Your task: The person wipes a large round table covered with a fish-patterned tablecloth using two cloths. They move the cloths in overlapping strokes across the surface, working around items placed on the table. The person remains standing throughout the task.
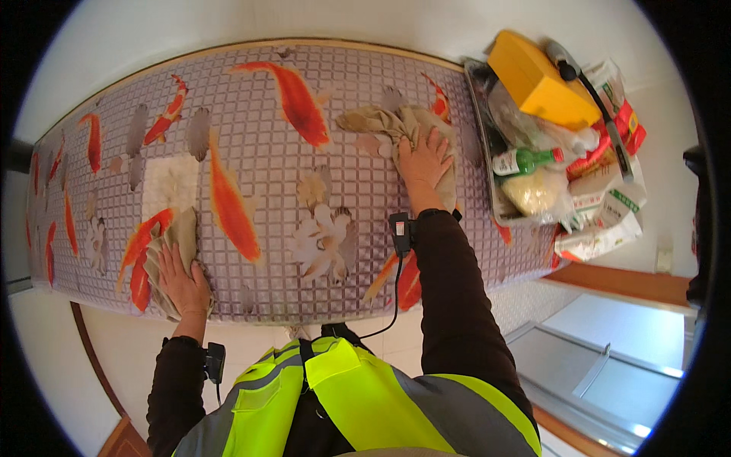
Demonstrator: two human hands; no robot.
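Surface: tabletop [266,289] under a grey grid-patterned cover printed with orange fish and pale flowers, stretching from far left to the right; pale wall beyond its far edge, light floor on the near side.
Left grip: my left hand [181,282] lies flat, fingers spread, pressing a beige cloth [171,247] onto the near left part of the tabletop; open palm down, nothing clasped.
Right grip: my right hand [424,164] lies flat, fingers spread, on a second beige cloth [381,122] at the far right part of the tabletop; open palm down, the cloth bunched to the left of the fingers.
Cloth positions: the two cloths are well apart, one near left, one far right just beside the tray.
Tray: metal tray [478,99] at the right end, heaped with goods.
Tray contents: yellow box [537,80] at the far side, green bottle [521,161] lying on its side, white bags [609,209] toward the right.
Clothing: dark sleeves, yellow reflective vest [358,396], a small black device strapped at each wrist.
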